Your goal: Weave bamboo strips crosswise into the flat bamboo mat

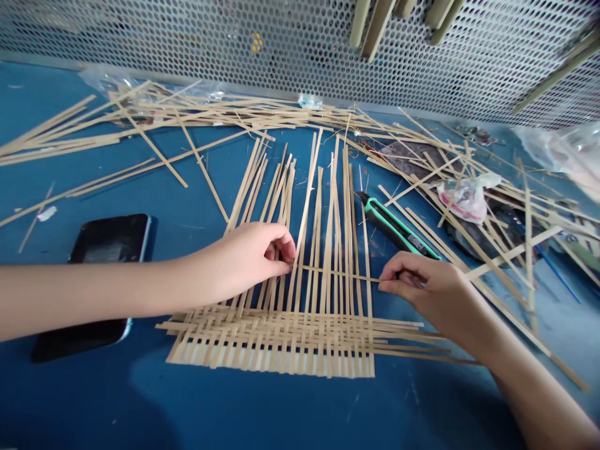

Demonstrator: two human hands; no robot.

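A partly woven mat (281,331) of bamboo strips lies on the blue table, its lower edge backed by a white band. Its long upright strips fan away from me, some raised and some lower. A thin cross strip (344,274) runs sideways among these uprights, above the woven rows. My right hand (417,281) pinches its right end between thumb and forefinger, just beyond the mat's right side. Closed in a pinch, my left hand (262,253) is over the middle uprights at the strip's other visible end. Its fingertips partly hide what they grip there.
A green and black utility knife (398,226) lies right of the uprights. A phone (112,240) rests under my left forearm, with another dark device (77,340) below. Loose bamboo strips (225,112) and plastic scraps (469,197) line the back and right, before a perforated metal panel (187,44).
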